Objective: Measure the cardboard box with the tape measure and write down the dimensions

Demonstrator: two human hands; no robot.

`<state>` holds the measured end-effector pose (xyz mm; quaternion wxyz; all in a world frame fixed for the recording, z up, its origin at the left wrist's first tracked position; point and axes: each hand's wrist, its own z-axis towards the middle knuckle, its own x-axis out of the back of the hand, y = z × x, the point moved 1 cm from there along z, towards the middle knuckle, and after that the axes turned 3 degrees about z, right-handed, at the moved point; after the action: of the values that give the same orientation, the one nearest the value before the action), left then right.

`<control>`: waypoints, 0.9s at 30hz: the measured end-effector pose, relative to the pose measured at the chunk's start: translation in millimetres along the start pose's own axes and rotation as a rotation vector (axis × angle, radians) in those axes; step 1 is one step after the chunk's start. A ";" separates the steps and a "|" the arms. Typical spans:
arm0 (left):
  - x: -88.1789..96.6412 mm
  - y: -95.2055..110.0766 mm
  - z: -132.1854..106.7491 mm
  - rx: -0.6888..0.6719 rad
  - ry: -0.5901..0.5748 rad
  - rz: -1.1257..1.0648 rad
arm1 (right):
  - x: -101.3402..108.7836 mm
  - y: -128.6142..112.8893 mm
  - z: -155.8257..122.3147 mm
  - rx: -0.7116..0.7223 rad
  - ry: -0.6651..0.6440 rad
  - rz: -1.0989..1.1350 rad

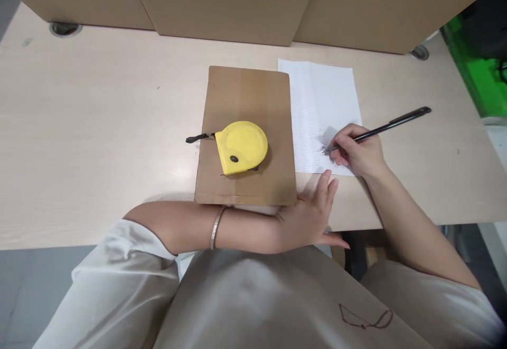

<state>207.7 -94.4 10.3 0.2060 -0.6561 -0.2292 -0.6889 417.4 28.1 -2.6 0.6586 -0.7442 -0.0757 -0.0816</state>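
Note:
My right hand [354,151] grips a black pen [392,123], its tip down on a white sheet of paper [328,95]. Rows of faint fine marks run down the left part of the sheet. With fingers stretched out, my left hand [311,211] rests at the table's front edge, just below the paper, and holds nothing. A brown cardboard piece [245,93] lies left of the paper, by my left forearm. On the cardboard sits a yellow tape measure [242,147] with a black strap [197,138] sticking out to the left.
Tall cardboard panels [225,6] stand along the back of the light wooden table [99,127]. Round cable holes [65,29] are set near the panels. A green surface [471,74] with dark items shows beyond the table's right edge.

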 end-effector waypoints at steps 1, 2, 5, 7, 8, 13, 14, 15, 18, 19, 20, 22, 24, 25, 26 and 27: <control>-3.0 0.3 0.0 0.011 0.007 0.033 | 1.4 -0.6 -1.9 0.020 -0.015 -0.024; -6.0 0.7 -0.3 0.022 0.010 0.067 | 2.4 -1.3 -3.7 0.037 -0.032 -0.053; -10.9 1.2 -3.1 0.034 0.009 0.150 | 3.5 -3.3 -6.7 0.054 -0.079 -0.140; -9.7 0.1 -5.2 0.037 -0.014 0.167 | 3.1 -3.6 -6.7 0.029 -0.090 -0.139; -8.4 -0.7 -6.0 0.035 -0.031 0.163 | 2.9 -3.4 -6.4 0.013 -0.093 -0.123; -8.4 -1.2 -7.5 0.021 0.001 0.156 | 9.0 0.0 -6.6 0.001 -0.125 -0.126; -10.1 -0.7 -7.7 0.022 0.026 0.168 | 11.5 1.1 -7.1 0.008 -0.135 -0.147; -11.9 0.0 -8.0 0.024 0.044 0.181 | 14.1 2.4 -7.5 0.013 -0.142 -0.167; -16.4 1.4 -8.2 0.026 0.051 0.184 | 20.5 7.2 -7.2 0.013 -0.136 -0.197; -17.2 1.7 -8.2 0.027 0.037 0.169 | 22.0 8.9 -6.4 0.013 -0.128 -0.194; -17.7 1.7 -8.2 0.029 0.021 0.149 | 23.0 10.3 -5.5 0.015 -0.125 -0.183; -18.1 1.7 -8.6 0.024 -0.011 0.110 | 23.9 12.2 -3.4 0.025 -0.132 -0.150; -18.2 1.4 -9.9 0.012 -0.034 0.096 | 23.3 12.1 -2.0 0.032 -0.147 -0.128; -18.2 1.2 -10.7 0.006 -0.041 0.098 | 22.6 11.2 -1.7 0.031 -0.150 -0.126; -18.1 0.8 -11.5 0.002 -0.045 0.104 | 21.4 9.9 -1.8 0.026 -0.150 -0.131; -17.8 0.3 -12.3 -0.002 -0.044 0.109 | 20.0 8.3 -2.2 0.018 -0.144 -0.141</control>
<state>198.9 -102.2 -7.8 0.2377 -0.6829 -0.1970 -0.6621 438.7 25.0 -5.9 0.6509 -0.7349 -0.1758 -0.0732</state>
